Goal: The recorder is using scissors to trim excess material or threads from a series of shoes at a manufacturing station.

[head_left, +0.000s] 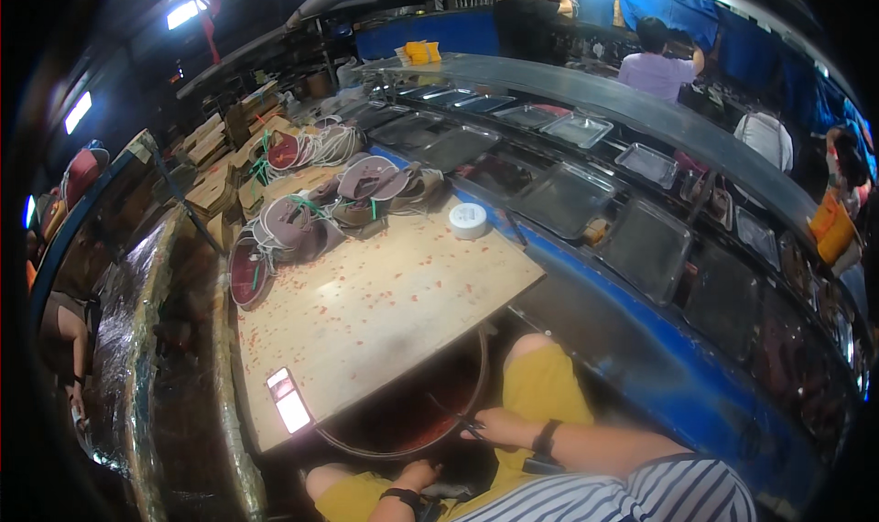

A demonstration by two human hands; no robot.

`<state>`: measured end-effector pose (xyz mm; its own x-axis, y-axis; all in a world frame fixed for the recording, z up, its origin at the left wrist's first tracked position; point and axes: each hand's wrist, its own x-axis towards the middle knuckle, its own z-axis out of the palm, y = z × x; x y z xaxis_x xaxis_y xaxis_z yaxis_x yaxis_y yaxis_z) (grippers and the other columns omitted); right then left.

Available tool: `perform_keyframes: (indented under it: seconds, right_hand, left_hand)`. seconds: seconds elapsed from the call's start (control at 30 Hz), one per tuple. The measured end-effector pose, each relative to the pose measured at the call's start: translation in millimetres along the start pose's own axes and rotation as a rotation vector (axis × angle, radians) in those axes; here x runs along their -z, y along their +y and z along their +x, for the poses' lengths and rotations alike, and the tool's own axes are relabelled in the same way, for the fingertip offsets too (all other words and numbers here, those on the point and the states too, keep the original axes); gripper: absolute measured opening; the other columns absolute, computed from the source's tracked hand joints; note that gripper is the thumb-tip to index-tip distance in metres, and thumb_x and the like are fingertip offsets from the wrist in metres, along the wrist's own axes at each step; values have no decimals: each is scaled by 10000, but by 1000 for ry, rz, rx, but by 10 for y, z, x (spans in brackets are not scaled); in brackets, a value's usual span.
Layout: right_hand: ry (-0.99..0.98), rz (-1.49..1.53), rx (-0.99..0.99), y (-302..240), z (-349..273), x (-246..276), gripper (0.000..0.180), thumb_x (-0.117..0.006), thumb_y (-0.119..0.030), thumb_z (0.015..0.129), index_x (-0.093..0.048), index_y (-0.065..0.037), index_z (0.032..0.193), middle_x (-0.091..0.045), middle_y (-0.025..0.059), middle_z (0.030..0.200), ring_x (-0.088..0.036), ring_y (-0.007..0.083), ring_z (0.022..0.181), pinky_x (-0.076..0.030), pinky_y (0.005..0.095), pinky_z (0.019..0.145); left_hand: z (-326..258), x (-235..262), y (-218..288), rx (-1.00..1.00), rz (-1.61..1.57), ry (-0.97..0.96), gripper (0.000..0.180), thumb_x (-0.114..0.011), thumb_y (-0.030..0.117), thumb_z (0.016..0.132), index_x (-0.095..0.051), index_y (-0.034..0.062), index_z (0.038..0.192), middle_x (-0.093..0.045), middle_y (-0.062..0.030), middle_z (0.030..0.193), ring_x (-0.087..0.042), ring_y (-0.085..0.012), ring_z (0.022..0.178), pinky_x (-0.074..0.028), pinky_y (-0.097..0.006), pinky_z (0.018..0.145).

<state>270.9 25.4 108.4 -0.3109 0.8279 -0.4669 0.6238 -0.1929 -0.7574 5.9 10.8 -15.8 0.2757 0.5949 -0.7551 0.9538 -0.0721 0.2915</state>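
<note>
**Wooden bench, hands low over the basin**

Pale wood of the worktable (385, 302), flecked all over with small red scraps. Right hand (499, 426) down below the table's near edge, fingers closed around a thin dark tool (455, 418) whose tip points left over the round basin (403, 421). Dark strap on that wrist. Left hand (417, 474) lower still, close beside the basin's near rim, curled loosely; whether holding anything, cannot tell. Basin sitting under the table between yellow-clad knees, dark red inside, half hidden by the tabletop.

On the table's near left corner, a phone (288, 399) lying flat with a lit screen. Toward the far end, a white roll of tape (468, 221) standing alone, well apart from both hands. Behind it, bundles of shoe soles (366, 188), mauve and brown, tied with green cord, some stacked, one dark red piece leaning off the left edge.

Right of the table, a long blue conveyor (641, 330) carrying flat metal trays (645, 247). Beyond it, other people at work, backs turned.
</note>
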Motion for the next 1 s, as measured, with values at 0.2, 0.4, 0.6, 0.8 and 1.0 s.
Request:
perform_keyframes:
  seconds: [0.2, 0.4, 0.6, 0.8, 1.0]
  right_hand:
    - [26, -20, 19, -46, -24, 19, 574, -646, -588, 845, -664, -17, 897, -675, 198, 838, -658, 348, 795, -493, 411, 720]
    - [13, -42, -19, -104, -76, 63, 574, -641, -587, 849, -660, -15, 902, -675, 196, 848, -659, 346, 803, -492, 409, 722]
    - [-14, -39, -56, -246, -157, 112, 577, -632, -593, 853, -648, -17, 882, -669, 189, 830, -656, 340, 784, -488, 409, 705]
    - [-6, -33, -61, -102, -92, 86, 584, -624, -601, 856, -637, -17, 863, -661, 183, 794, -650, 336, 737, -486, 408, 679]
    - [-12, -46, -51, -177, -121, 93, 586, -622, -605, 855, -637, -19, 857, -660, 180, 778, -653, 331, 729, -489, 404, 670]
  left_hand:
    - [30, -27, -9, 15, 8, 13, 556, -427, 509, 963, -606, 81, 1271, -560, -184, 1332, -525, -350, 1239, -421, -434, 1036]
    - [98, -127, -67, -100, 32, 159, 504, -478, 492, 959, -691, 51, 1083, -726, -115, 926, -670, -303, 967, -490, -413, 913]
    - [83, -93, -69, -44, 3, 66, 572, -430, 511, 965, -642, 35, 1200, -606, -203, 1259, -560, -362, 1192, -440, -440, 1012]
    - [-4, 21, 57, -6, -34, 26, 598, -428, 524, 965, -639, 15, 1196, -608, -214, 1253, -563, -362, 1188, -439, -437, 1014]
    - [135, -162, -105, -39, 46, 142, 471, -476, 471, 957, -699, 78, 1090, -713, -139, 994, -648, -326, 1012, -480, -412, 926]
